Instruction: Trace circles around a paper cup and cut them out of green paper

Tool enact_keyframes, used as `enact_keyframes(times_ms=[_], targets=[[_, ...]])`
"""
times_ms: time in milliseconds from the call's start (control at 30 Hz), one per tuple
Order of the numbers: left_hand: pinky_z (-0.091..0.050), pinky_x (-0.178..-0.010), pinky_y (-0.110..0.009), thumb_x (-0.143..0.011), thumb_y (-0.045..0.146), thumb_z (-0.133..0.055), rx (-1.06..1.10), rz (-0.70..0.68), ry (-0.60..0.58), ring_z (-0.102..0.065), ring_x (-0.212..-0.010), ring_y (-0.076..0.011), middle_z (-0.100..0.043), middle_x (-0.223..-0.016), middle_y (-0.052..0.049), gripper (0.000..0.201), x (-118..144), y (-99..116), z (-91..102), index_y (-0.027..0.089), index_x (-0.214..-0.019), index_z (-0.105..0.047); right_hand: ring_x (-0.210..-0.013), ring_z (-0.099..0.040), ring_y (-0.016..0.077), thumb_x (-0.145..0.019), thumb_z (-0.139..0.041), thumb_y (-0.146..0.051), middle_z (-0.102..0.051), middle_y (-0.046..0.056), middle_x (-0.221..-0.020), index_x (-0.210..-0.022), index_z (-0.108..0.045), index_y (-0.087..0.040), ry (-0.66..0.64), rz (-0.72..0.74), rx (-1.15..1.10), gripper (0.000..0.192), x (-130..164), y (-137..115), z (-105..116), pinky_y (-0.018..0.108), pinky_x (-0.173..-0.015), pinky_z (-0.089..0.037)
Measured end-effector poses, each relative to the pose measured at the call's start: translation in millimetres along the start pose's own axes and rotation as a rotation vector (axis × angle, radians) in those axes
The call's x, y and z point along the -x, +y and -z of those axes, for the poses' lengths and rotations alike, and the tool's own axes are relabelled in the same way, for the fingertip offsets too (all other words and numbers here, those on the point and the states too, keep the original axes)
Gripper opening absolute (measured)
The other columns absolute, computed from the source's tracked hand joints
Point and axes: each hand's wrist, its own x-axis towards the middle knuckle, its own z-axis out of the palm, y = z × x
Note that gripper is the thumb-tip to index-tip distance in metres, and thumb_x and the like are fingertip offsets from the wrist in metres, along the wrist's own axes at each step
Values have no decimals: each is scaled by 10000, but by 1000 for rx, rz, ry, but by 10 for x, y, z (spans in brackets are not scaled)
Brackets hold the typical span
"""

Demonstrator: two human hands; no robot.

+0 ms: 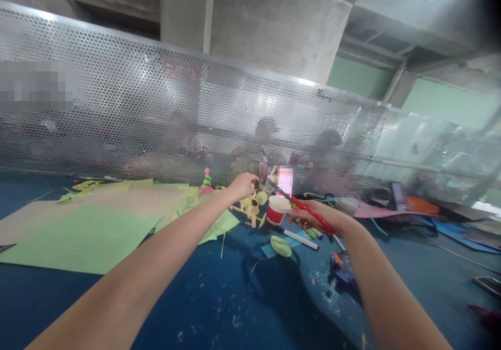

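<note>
My left hand (241, 184) reaches far forward over the blue table, its fingers closed near a small yellow paper craft on sticks (252, 206); whether it grips anything I cannot tell. My right hand (319, 218) holds red-handled scissors (303, 207), the blades pointing left and up toward my left hand. A red and white paper cup (277, 209) stands between the two hands. A light green paper piece (281, 245) lies on the table just in front of the cup.
Large green and tan paper sheets (78, 230) cover the table's left side. A white marker (300, 238) and a glue gun (340, 272) lie near my right arm. A perforated metal screen (156, 115) runs along the table's far edge, with people behind it. Clutter sits at right.
</note>
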Motion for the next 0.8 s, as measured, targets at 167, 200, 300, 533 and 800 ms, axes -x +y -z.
enact_keyframes(times_ms=[167,200,300,533,800], targets=[[-481,-848,-283,-733,121,-644,-57,55,51,-621,-946,-215,-618,-1093,-126,380,-10,-31,-65,133,-1109,-690,-624,-566,102,-692,-788,-447,-690,32,-818,-917,-677,-168,13,-8,-13,375,-4,12,10,188,-545,-457],[-482,-842,-294,-740,128,-640,-67,60,51,-624,-929,-222,-623,-1061,-126,342,-14,-43,-78,133,-1076,-704,-623,-566,101,-692,-788,-442,-690,30,-817,-919,-678,-171,14,-9,-14,370,-1,12,12,186,-545,-458],[-483,-822,-297,-761,133,-619,-82,47,38,-636,-869,-221,-645,-930,-104,258,-30,-71,-104,150,-992,-734,-613,-564,100,-696,-787,-429,-692,29,-811,-919,-681,-178,18,-9,-16,352,4,19,16,185,-540,-459],[-482,-792,-280,-761,82,-556,-82,-25,48,-634,-879,-212,-670,-909,-89,284,-73,0,-120,157,-971,-732,-614,-572,101,-714,-779,-392,-696,40,-823,-909,-677,-177,20,-16,-5,308,-25,49,39,190,-538,-466],[-476,-824,-265,-704,19,-553,-40,-121,20,-635,-901,-196,-694,-889,-66,326,-171,105,-150,156,-946,-725,-614,-584,101,-718,-777,-413,-707,47,-842,-893,-675,-172,28,-21,14,315,-26,73,52,191,-541,-475]])
